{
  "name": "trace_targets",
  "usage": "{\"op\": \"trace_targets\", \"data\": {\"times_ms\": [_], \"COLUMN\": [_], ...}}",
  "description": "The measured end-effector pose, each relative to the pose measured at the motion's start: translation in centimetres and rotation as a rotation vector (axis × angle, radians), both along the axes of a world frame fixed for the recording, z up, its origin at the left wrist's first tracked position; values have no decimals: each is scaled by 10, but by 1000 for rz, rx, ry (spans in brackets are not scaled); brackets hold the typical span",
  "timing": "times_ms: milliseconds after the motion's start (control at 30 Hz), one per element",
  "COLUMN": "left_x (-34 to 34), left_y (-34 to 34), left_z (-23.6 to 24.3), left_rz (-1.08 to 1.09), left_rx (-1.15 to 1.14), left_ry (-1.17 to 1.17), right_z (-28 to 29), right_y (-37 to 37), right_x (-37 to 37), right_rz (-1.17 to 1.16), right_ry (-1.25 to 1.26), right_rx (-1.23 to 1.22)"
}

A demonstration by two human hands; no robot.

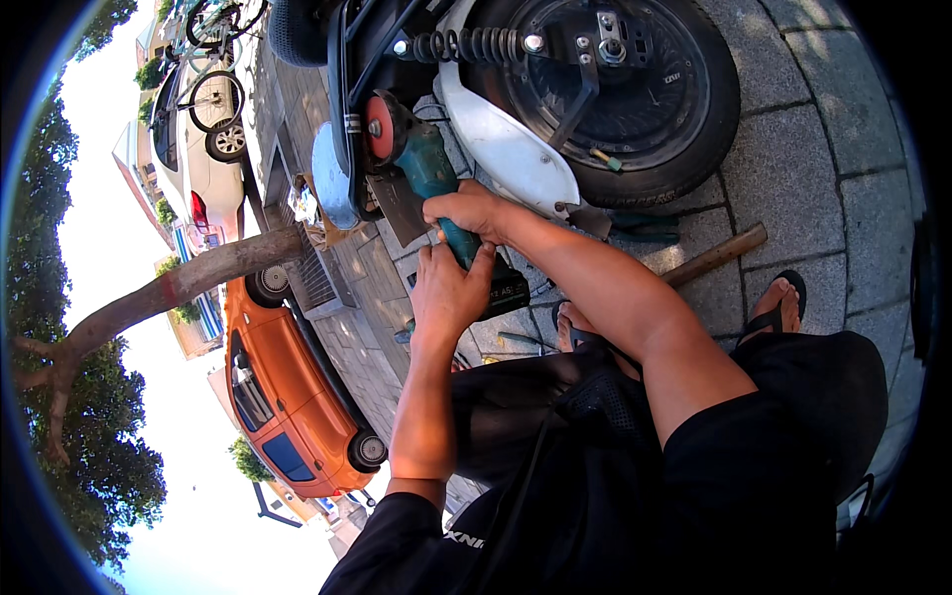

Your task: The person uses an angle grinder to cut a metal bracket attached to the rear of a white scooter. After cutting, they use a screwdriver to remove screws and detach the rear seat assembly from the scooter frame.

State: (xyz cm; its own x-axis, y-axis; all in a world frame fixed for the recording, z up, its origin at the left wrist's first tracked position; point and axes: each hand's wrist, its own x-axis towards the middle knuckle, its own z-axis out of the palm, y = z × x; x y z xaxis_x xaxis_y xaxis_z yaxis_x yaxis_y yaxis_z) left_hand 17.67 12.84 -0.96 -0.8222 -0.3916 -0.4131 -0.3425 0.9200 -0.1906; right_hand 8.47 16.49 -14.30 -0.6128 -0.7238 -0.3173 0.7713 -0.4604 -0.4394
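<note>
Both my hands are closed on a teal cordless angle grinder [428, 167]. My right hand [468, 210] wraps round the middle of its body. Behind it, my left hand [451, 286] grips the rear part, beside the black battery [508, 294]. The grinder's red disc [381, 129] is up against or very close to the dark frame of a scooter; whether it touches I cannot tell. To the right of the tool are the scooter's white body panel [506, 149] and its black wheel [684, 109]. A coil-spring shock absorber [466, 47] runs to the wheel hub.
On the paving [793, 178] lie a wooden handle [716, 255] and a dark green tool [643, 226], near my sandalled foot [778, 302]. A tree trunk [198, 270], an orange car [297, 387] and a pale car [203, 149] stand to the left.
</note>
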Motion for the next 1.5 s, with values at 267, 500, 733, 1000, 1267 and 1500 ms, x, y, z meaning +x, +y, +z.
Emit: {"op": "trace_targets", "data": {"times_ms": [267, 500, 733, 1000, 1267, 1500], "left_x": [1, 2, 3, 4, 3, 3], "left_y": [-1, 0, -2, -3, 0, 0], "left_z": [0, 0, 0, -1, 0, 0], "left_rz": [-12, -19, -20, -25, -7, -11], "left_rx": [10, 1, -8, -2, 22, 60], "left_ry": [13, 16, 11, 15, 2, 1], "right_z": [2, 2, 8, 1, -5, -4], "right_y": [1, 2, 7, -1, -5, 1], "right_x": [0, 1, 1, 2, 5, 7], "right_rz": [5, 5, 12, -1, -23, -31], "right_ry": [0, 11, 7, -11, 17, 19], "right_rx": [5, 11, -3, -24, -8, 50]}}
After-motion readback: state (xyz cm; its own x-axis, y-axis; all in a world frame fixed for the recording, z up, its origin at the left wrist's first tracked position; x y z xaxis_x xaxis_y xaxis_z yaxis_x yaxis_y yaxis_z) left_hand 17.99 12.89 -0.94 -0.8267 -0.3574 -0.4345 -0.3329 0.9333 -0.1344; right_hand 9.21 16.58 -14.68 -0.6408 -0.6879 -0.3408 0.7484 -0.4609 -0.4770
